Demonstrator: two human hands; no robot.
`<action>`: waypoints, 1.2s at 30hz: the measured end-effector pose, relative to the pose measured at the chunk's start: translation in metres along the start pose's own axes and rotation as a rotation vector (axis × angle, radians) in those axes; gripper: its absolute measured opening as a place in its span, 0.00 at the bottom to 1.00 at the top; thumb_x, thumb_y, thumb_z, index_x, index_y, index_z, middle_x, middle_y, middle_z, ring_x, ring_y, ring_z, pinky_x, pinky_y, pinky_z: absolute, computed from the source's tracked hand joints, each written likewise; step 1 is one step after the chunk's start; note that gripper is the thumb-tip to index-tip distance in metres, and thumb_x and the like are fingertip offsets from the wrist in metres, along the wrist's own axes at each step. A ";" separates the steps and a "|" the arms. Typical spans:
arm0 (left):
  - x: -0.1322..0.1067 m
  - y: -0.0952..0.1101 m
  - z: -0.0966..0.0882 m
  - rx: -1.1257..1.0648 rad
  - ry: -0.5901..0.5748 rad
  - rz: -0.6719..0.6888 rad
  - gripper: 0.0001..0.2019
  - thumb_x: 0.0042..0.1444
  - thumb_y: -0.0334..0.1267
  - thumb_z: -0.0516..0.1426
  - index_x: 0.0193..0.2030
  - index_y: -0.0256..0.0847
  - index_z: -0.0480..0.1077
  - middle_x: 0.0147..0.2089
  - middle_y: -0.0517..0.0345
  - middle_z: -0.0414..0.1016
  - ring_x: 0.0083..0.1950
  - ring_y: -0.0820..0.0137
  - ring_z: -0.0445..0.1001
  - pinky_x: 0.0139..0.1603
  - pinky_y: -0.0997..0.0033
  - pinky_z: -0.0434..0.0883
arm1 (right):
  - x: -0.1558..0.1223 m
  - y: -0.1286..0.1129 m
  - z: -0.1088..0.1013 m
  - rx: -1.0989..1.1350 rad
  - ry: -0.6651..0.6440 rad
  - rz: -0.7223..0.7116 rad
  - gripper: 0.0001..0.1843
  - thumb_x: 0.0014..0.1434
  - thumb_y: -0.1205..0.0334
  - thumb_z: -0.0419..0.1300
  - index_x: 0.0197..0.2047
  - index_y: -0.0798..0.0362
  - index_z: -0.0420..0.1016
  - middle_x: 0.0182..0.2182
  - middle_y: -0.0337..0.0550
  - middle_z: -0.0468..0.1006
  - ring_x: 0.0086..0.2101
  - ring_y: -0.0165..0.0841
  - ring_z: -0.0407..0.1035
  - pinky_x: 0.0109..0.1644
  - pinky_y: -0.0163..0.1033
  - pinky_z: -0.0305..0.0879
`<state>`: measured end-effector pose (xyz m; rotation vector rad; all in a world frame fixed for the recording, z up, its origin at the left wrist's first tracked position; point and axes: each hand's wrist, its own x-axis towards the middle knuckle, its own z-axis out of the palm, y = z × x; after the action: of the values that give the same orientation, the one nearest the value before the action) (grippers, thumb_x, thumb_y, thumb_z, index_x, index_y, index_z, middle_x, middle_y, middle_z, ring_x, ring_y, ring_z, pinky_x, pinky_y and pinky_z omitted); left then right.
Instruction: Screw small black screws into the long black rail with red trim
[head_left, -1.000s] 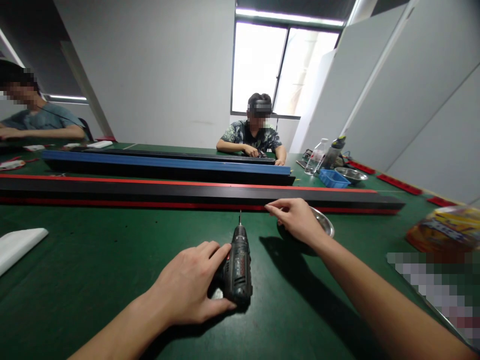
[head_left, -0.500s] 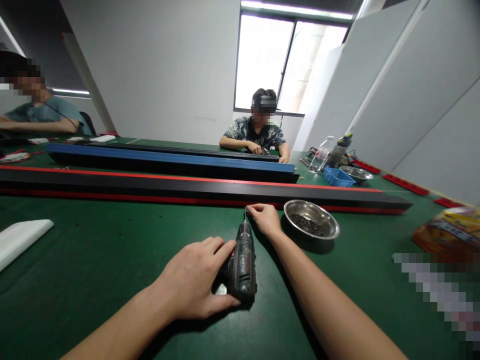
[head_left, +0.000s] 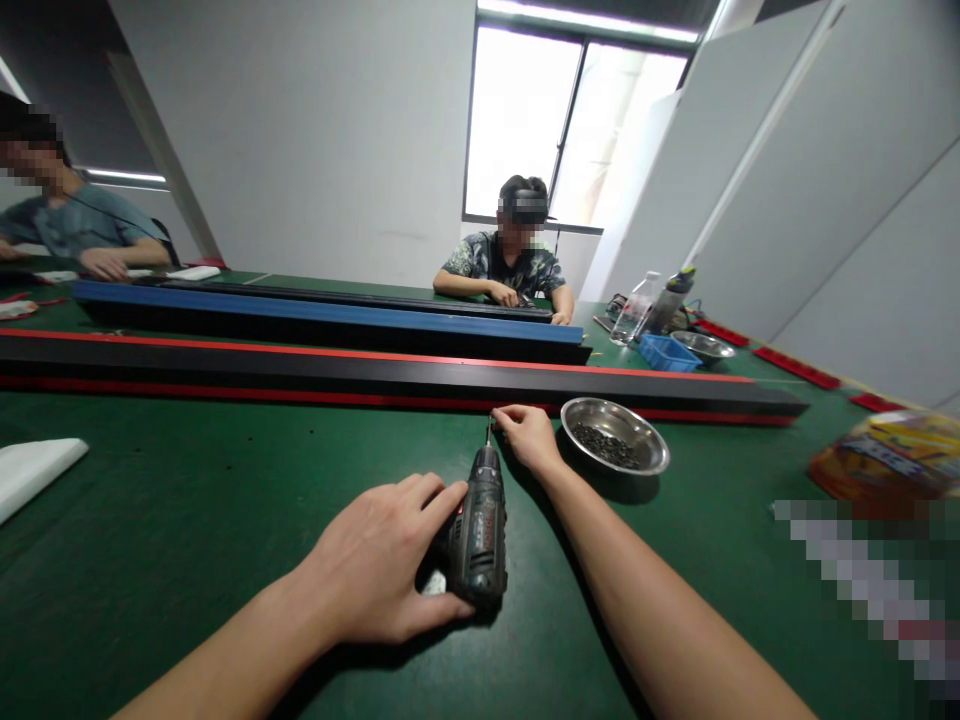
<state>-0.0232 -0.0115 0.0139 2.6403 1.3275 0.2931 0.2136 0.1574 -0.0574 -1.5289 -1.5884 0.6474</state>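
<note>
My left hand (head_left: 379, 565) is closed around a black cordless drill (head_left: 481, 535) from its left side, with the thumb at the rear end. The thin bit (head_left: 489, 430) points away from me, toward the long black bar with red edges (head_left: 360, 378). At the bit's tip, the fingers of my right hand (head_left: 531, 437) are pinched together. Whatever they hold is too small to make out. Right of that hand stands a round metal bowl (head_left: 649, 452) with many small dark screws (head_left: 606, 446) in it.
Behind the red-edged bar lies a blue-topped bar (head_left: 322, 318). A person (head_left: 517, 260) works across the green table (head_left: 187, 560); another person (head_left: 97, 230) sits at left. A blue basket (head_left: 667, 352), bottle (head_left: 636, 308), yellow-orange bag (head_left: 892, 465) and white piece (head_left: 37, 472) lie around.
My hands and the drill keep nearly the same pose. The view has shifted slightly, so the bowl and bars appear a little further left. The person at left has moved an arm.
</note>
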 end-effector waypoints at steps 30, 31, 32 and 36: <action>0.003 0.007 -0.010 -0.014 -0.041 -0.019 0.45 0.51 0.59 0.69 0.72 0.44 0.63 0.60 0.45 0.74 0.57 0.50 0.76 0.60 0.49 0.75 | -0.006 -0.009 -0.002 0.177 -0.063 -0.039 0.31 0.70 0.38 0.54 0.46 0.55 0.88 0.43 0.51 0.88 0.26 0.34 0.77 0.38 0.38 0.72; 0.003 0.006 -0.009 -0.014 -0.041 -0.017 0.45 0.51 0.59 0.69 0.72 0.44 0.63 0.60 0.46 0.74 0.57 0.50 0.76 0.60 0.49 0.75 | -0.006 -0.010 -0.002 0.184 -0.062 -0.045 0.31 0.70 0.38 0.54 0.47 0.55 0.88 0.44 0.51 0.88 0.26 0.34 0.77 0.39 0.39 0.72; 0.003 0.006 -0.009 -0.015 -0.042 -0.016 0.45 0.51 0.59 0.69 0.72 0.44 0.63 0.60 0.46 0.74 0.57 0.50 0.76 0.60 0.50 0.75 | -0.006 -0.010 -0.002 0.189 -0.058 -0.049 0.31 0.71 0.38 0.54 0.47 0.55 0.88 0.44 0.51 0.88 0.26 0.34 0.77 0.39 0.39 0.72; 0.001 0.004 -0.006 -0.015 -0.032 -0.008 0.45 0.51 0.58 0.69 0.72 0.45 0.61 0.60 0.46 0.74 0.57 0.51 0.76 0.60 0.50 0.75 | -0.009 -0.015 -0.003 0.165 -0.013 -0.032 0.31 0.72 0.39 0.51 0.48 0.55 0.88 0.40 0.49 0.88 0.26 0.34 0.77 0.38 0.39 0.71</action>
<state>-0.0208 -0.0127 0.0207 2.6157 1.3206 0.2575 0.2074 0.1460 -0.0451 -1.3778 -1.5270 0.7527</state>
